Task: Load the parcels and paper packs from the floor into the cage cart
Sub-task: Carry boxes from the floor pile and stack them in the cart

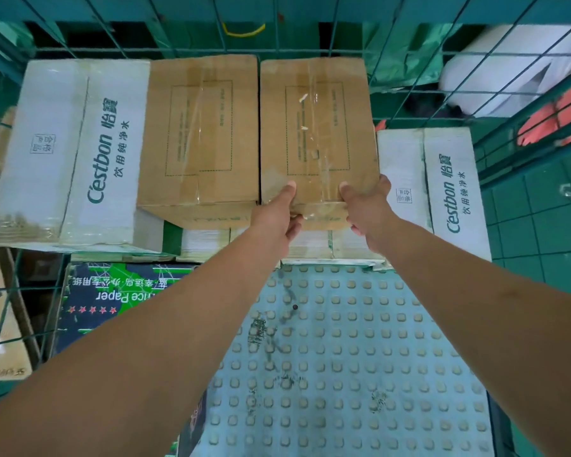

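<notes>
Both hands are on the right brown carton (317, 133), at its near end. Left hand (279, 212) grips the near-left corner: thumb flat on the top face, fingers curled under the near edge. Right hand (368, 209) grips the near-right corner the same way: thumb on top, fingers wrapped around the side and underneath. So the carton extends away from the grip, its full length beyond the thumbs, toward the far wall of the cage cart (277, 51).

The carton sits in the cart on a layer of white paper packs (314, 245), long axis pointing at the far mesh. Its left side is just beside a second brown carton (198, 133), roughly parallel, narrow gap between them. Further left, touching that second carton, lies a white Cestbon box (70, 153). Another Cestbon box (442, 186) lies to the right, lower, close against the held carton's right side near the right hand.

Near-left of the cart floor (343, 357): a dark office paper box (112, 298). The floor is studded blue-grey.
</notes>
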Demonstrator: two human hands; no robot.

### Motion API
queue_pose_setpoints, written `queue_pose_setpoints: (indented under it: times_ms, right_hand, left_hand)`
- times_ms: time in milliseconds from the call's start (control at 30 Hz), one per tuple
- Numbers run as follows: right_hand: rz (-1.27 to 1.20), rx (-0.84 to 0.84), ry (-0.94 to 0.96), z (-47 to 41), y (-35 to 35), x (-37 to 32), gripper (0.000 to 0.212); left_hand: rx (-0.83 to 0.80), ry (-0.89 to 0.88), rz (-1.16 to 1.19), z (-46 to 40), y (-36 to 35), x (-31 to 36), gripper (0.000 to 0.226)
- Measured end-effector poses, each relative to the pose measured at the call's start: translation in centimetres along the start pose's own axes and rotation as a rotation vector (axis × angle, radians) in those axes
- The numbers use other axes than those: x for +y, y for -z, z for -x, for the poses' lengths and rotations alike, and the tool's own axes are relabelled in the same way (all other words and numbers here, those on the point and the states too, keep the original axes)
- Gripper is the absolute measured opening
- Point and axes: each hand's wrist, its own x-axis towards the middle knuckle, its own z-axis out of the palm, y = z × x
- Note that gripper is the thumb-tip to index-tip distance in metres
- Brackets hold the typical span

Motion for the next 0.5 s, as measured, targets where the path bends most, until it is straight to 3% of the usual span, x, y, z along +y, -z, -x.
queue_pose_setpoints:
  times_ms: [133, 300, 500]
  right_hand:
    - [-0.004, -0.038, -0.016, 1.1, 0.1, 0.5, 0.082]
    - [-0.032, -0.085, 0.047, 4.0, 1.7, 1.4, 0.074]
    - [-0.107, -0.175, -0.126, 11.2, 1.6, 2.6, 0.08]
  left_hand:
    - [0.001, -0.024, -0.045, 0.3, 0.3, -0.9, 0.046]
    - [-0.032, -0.019, 0.004, 2.2, 2.3, -1.1, 0.039]
    - [-0.008, -0.038, 0.055, 6.5, 6.9, -2.2, 0.029]
